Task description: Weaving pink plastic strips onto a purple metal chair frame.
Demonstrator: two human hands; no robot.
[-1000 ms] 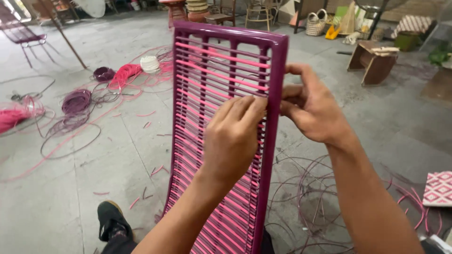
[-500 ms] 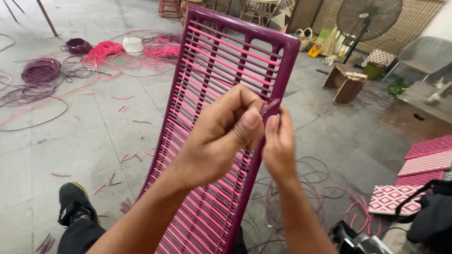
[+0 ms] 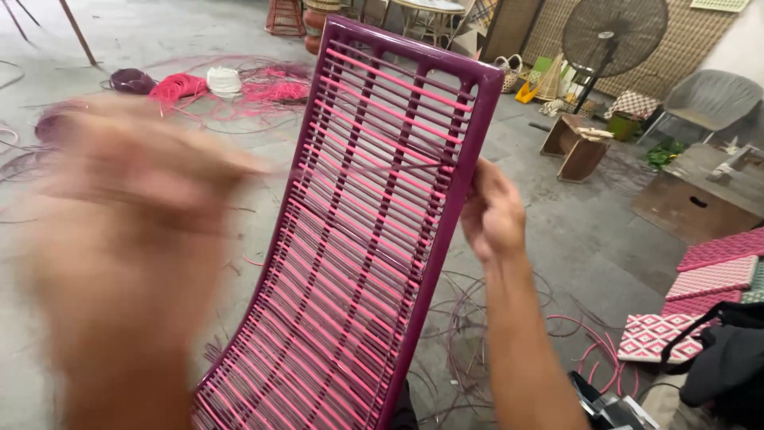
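Note:
A purple metal chair frame (image 3: 469,151) leans upright in front of me, woven with pink and purple cords (image 3: 350,263) running across it. My right hand (image 3: 493,215) grips the frame's right rail just below the top corner, thumb in front and fingers behind. Off to the left of the frame, my left hand (image 3: 135,215) is raised close to the camera. It is so smeared by motion that its fingers, and anything in them, cannot be made out.
Coils of pink and purple cord (image 3: 199,84) lie on the concrete floor at the back left, and loose cord loops (image 3: 477,342) lie beside the frame's foot. A standing fan (image 3: 613,36), wooden stool (image 3: 577,147), grey chair (image 3: 708,99), patterned woven panels (image 3: 664,334) and a black bag (image 3: 728,358) are at the right.
My left hand has swung off the weave to the left and toward the camera, now blurred. My right hand has stayed at the frame's right rail.

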